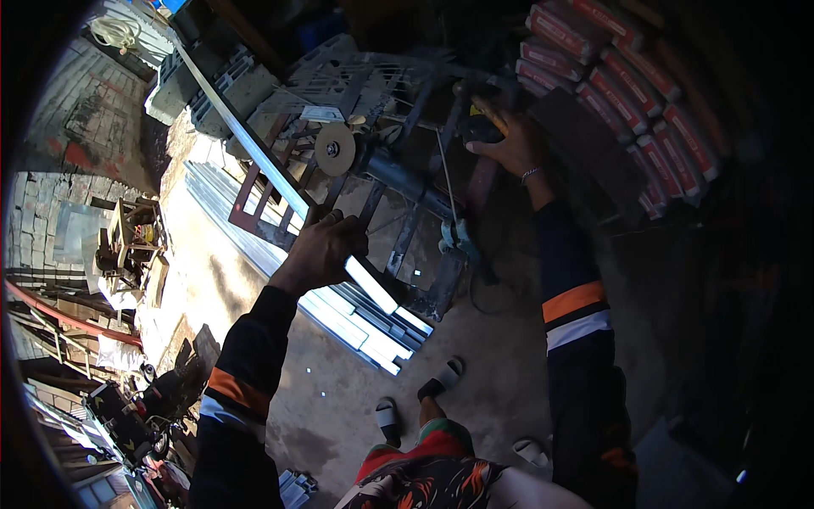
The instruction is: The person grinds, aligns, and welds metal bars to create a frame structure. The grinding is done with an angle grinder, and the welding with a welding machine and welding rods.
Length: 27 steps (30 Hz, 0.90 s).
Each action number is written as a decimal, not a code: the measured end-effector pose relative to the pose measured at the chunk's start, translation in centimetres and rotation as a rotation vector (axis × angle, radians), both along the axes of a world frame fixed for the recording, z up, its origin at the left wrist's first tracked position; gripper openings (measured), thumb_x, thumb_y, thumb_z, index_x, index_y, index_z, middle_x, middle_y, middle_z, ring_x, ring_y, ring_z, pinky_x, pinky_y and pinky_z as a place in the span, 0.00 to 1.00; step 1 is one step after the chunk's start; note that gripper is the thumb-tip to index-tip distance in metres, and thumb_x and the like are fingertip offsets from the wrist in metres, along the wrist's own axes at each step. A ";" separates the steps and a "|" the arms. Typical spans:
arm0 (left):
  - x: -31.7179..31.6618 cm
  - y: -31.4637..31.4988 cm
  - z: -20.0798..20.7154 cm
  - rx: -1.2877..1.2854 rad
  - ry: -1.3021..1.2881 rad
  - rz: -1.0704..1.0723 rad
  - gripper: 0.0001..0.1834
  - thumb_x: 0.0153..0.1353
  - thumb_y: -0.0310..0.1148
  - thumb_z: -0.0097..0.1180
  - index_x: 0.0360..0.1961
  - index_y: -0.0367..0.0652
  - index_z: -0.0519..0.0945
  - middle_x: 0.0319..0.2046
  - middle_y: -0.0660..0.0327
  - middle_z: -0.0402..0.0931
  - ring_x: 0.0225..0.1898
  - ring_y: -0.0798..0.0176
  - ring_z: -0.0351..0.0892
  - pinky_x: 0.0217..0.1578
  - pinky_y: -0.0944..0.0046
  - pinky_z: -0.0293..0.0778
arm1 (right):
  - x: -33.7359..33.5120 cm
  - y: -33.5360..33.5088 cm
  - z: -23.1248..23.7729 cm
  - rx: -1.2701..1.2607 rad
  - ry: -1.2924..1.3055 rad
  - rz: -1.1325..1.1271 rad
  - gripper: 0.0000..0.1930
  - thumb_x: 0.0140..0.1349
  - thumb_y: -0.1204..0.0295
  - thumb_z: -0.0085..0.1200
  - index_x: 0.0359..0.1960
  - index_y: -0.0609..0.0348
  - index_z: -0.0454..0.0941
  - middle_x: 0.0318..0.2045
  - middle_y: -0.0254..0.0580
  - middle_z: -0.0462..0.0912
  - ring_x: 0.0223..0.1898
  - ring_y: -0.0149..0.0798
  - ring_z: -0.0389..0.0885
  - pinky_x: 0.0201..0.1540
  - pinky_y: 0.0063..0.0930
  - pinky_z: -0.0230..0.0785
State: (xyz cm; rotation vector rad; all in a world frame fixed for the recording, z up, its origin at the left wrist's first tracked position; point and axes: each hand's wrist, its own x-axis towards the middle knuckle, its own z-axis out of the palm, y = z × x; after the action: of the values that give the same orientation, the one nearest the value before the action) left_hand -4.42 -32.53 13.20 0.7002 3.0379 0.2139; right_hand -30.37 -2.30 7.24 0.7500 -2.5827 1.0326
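My left hand (320, 248) is closed around a long, shiny metal channel bar (246, 136) that slants from the far left down toward me. Just beyond that hand, an angle grinder (394, 176) with a round tan disc (335, 150) lies across a dark metal grate frame (373, 204). The disc sits close beside the bar, apart from it. At the frame's far right side, my right hand (515, 146) is closed on a dark, compact object with a yellow edge (481, 129); shadow hides its exact kind.
Several metal channels (365, 327) lie stacked on the ground under the bar. Red-and-white bags (623, 97) are piled at the far right. Concrete blocks (233, 93) stand at the far left. A wooden stand (127, 237) and a motorcycle (140, 416) are at left. A loose slipper (531, 451) lies near my feet.
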 end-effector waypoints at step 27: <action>0.5 0.2 0.9 -0.066 0.009 0.023 0.08 0.45 0.30 0.67 0.28 0.56 0.83 0.39 0.70 0.77 0.44 0.58 0.77 0.55 0.52 0.66 | -3.6 -1.5 0.3 -0.081 0.182 -0.076 0.26 0.62 0.55 0.66 0.62 0.42 0.80 0.50 0.54 0.81 0.51 0.55 0.82 0.53 0.43 0.76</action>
State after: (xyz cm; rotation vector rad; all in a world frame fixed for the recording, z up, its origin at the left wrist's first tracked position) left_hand -3.93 -32.31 14.06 0.6636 3.0469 0.1109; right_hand -34.02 -3.77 7.55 0.6866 -2.3816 0.9904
